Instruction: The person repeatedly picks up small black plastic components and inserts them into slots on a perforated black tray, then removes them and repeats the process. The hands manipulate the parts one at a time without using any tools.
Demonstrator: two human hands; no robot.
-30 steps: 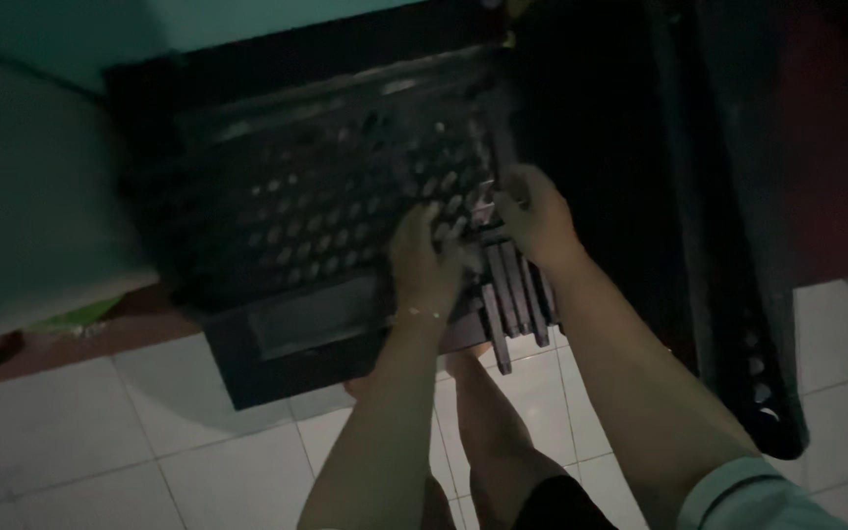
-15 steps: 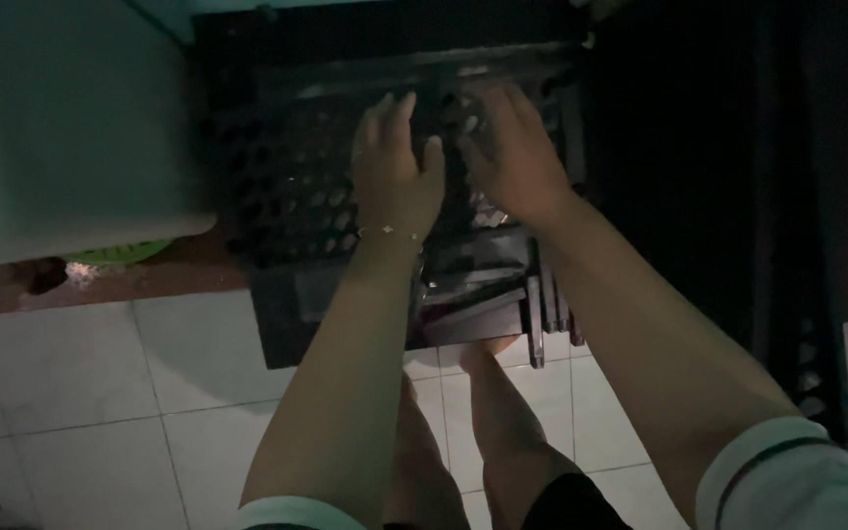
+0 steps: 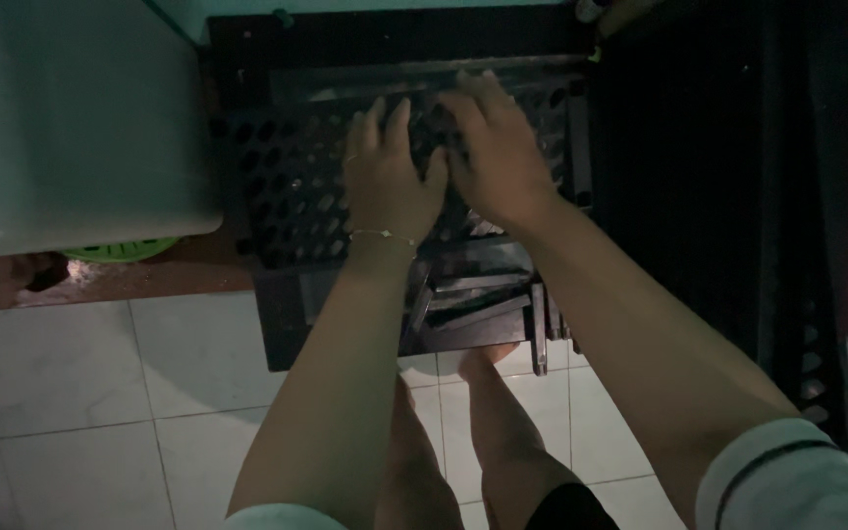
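Both hands lie flat and spread on a dark perforated panel [image 3: 296, 196], gripping nothing: the left hand [image 3: 390, 182] rests palm down with fingers fanned toward twelve o'clock, and the right hand [image 3: 493, 147] sits just beside it at about two o'clock, its fingers angled toward eleven o'clock so that the two hands touch or nearly touch near the fingertips. A thin bracelet [image 3: 382, 235] circles the left wrist. Dotted with rows of round holes, the panel fills the upper middle of the view; its long axis runs from nine o'clock to three o'clock, and its face is turned up toward the camera. At six o'clock from the hands, several dark slats [image 3: 488, 304] lie loosely stacked, most pointing roughly from eight o'clock to two o'clock, though two at the right point straight toward six o'clock. A pale box-like thing [image 3: 61, 118] stands at nine o'clock, with something green [image 3: 120, 249] beneath its edge. Bare feet [image 3: 503, 432] stand on the white tiled floor [image 3: 80, 393] below.
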